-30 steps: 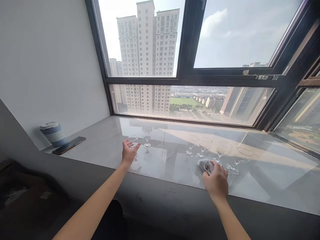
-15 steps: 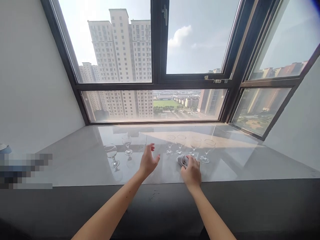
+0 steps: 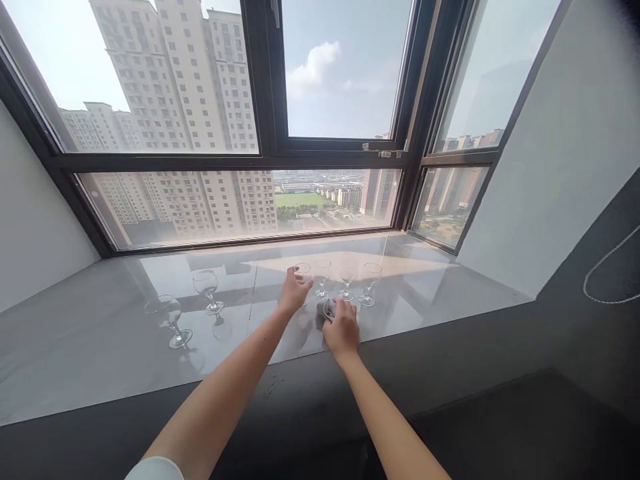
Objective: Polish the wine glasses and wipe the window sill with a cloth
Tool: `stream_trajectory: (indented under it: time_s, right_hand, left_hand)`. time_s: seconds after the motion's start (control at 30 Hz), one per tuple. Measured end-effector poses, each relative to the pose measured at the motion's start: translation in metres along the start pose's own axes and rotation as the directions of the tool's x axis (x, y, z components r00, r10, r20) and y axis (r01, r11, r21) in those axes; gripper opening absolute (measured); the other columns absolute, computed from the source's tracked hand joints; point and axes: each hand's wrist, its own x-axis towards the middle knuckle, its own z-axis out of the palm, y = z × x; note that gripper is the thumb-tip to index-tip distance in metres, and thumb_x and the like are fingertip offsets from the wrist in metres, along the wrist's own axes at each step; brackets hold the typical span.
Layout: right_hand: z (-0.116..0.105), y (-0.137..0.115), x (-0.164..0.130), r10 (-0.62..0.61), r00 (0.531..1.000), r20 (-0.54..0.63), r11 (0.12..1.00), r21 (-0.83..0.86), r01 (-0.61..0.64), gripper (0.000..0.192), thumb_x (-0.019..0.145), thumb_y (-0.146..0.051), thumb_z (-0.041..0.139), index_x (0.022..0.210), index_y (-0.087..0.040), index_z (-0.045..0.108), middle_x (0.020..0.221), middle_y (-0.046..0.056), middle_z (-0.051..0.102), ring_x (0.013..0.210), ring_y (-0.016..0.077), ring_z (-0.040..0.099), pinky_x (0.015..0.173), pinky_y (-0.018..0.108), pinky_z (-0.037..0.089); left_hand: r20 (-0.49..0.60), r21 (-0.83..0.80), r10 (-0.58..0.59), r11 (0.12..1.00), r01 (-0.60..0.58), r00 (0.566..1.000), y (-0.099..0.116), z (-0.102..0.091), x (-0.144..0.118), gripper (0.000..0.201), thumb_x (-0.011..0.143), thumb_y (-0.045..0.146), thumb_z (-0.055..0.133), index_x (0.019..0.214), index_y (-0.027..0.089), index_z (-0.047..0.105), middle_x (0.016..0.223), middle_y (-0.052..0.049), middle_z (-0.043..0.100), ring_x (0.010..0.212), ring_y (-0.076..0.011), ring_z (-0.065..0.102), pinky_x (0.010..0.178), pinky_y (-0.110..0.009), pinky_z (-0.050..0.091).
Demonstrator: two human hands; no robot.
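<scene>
My left hand (image 3: 296,291) is closed around the bowl of a clear wine glass (image 3: 305,272) that stands on the sill; its stem and foot are mostly hidden by the hand. In my right hand (image 3: 343,328) is a bunched grey cloth (image 3: 326,311), held just above or against the sill, to the right of my left hand. Close behind the cloth stand three more stemmed glasses in a row: one glass (image 3: 323,271), a middle one (image 3: 349,273) and a right one (image 3: 371,276). Two further glasses are on the left, a rear one (image 3: 207,284) and a nearer one (image 3: 170,315).
The glossy grey windowsill (image 3: 115,353) ends at a front edge above a dark panel (image 3: 280,400). A dark-framed window (image 3: 330,162) rises behind it. White walls flank the sill, and a beaded cord (image 3: 595,273) hangs at the right.
My view has turned to the right. My left hand has reached forward and right to a glass and closed around it. My right hand still holds the cloth, now nearer my left hand.
</scene>
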Motion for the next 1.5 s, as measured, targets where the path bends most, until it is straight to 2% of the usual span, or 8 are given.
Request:
stream_trajectory:
  time_s: [0.33,0.53,0.77,0.9,1.07,1.2,1.3,1.5]
  right_hand:
    - [0.003,0.003,-0.001,-0.021,1.0,0.011,1.0,-0.01,0.021,0.038,0.075,-0.008,0.046,0.111,-0.021,0.048,0.111,0.008,0.055,0.108,0.0251,0.043,0.064,0.029,0.04]
    - [0.007,0.006,-0.001,-0.026,1.0,-0.003,1.0,-0.016,0.026,0.039,0.076,-0.009,0.046,0.113,-0.02,0.048,0.112,0.008,0.056,0.108,0.025,0.043,0.066,0.029,0.04]
    - [0.007,0.005,-0.001,-0.018,1.0,-0.007,1.0,-0.024,0.018,0.04,0.075,-0.009,0.045,0.113,-0.02,0.049,0.111,0.009,0.056,0.108,0.0254,0.043,0.064,0.029,0.039]
    - [0.007,0.005,-0.002,-0.018,1.0,0.0,1.0,-0.023,0.018,0.039,0.076,-0.009,0.046,0.113,-0.02,0.048,0.112,0.009,0.055,0.109,0.0251,0.043,0.062,0.028,0.039]
    - [0.006,0.004,-0.002,-0.013,1.0,0.007,0.999,-0.032,0.013,0.04,0.076,-0.009,0.047,0.114,-0.021,0.047,0.114,0.008,0.055,0.11,0.0246,0.043,0.061,0.027,0.038]
    - [0.005,0.001,-0.002,0.03,0.999,-0.02,0.998,-0.063,-0.031,0.038,0.076,-0.009,0.049,0.112,-0.021,0.049,0.112,0.009,0.056,0.108,0.0251,0.043,0.062,0.028,0.038]
    - [0.004,-0.001,-0.003,0.063,0.993,-0.096,0.993,-0.091,-0.071,0.035,0.079,-0.008,0.045,0.112,-0.02,0.05,0.109,0.009,0.056,0.106,0.0253,0.044,0.071,0.03,0.039]
    - [0.002,0.0,-0.002,0.036,0.994,-0.107,0.995,-0.087,-0.045,0.035,0.08,-0.006,0.042,0.11,-0.021,0.051,0.112,0.008,0.055,0.106,0.0245,0.044,0.078,0.032,0.039]
  left_hand:
    - [-0.264,0.055,0.051,0.998,-0.037,0.963,-0.027,-0.093,-0.076,0.059,0.077,0.044,0.063,0.127,0.024,0.04,0.11,-0.009,0.058,0.093,-0.0202,0.062,0.071,-0.031,0.051]
    - [-0.481,0.042,-0.048,0.996,0.077,0.875,-0.047,-0.139,-0.068,0.059,0.077,0.04,0.063,0.126,0.023,0.037,0.115,-0.01,0.055,0.101,-0.0205,0.06,0.07,-0.029,0.051]
    - [-0.641,0.075,-0.03,0.992,0.102,0.767,-0.054,-0.152,-0.05,0.073,0.074,0.033,0.066,0.133,0.022,0.025,0.124,-0.014,0.043,0.117,-0.0242,0.049,0.093,-0.038,0.046]
    - [-0.676,0.264,0.195,0.964,-0.014,0.711,-0.038,-0.145,-0.065,0.09,0.069,0.03,0.07,0.139,0.018,0.015,0.14,-0.021,0.022,0.134,-0.0327,0.027,0.104,-0.046,0.037]
    - [-0.515,0.492,0.563,0.812,-0.315,0.647,-0.007,-0.12,-0.09,0.086,0.073,0.031,0.067,0.141,0.021,0.015,0.146,-0.017,0.016,0.14,-0.0312,0.018,0.113,-0.047,0.025]
    - [-0.27,0.353,0.543,0.824,-0.443,0.795,0.006,-0.08,-0.073,0.066,0.08,0.029,0.059,0.137,0.024,0.026,0.133,-0.013,0.042,0.129,-0.0256,0.04,0.108,-0.043,0.034]
    - [-0.145,0.206,0.393,0.91,-0.361,0.908,0.011,-0.042,-0.039,0.066,0.079,0.032,0.062,0.136,0.025,0.029,0.129,-0.011,0.048,0.123,-0.0241,0.046,0.101,-0.04,0.04]
    - [0.044,0.036,0.25,0.967,-0.252,0.967,0.023,0.025,0.011,0.099,0.063,0.041,0.078,0.142,0.022,0.021,0.142,-0.018,0.038,0.129,-0.0297,0.041,0.103,-0.042,0.036]
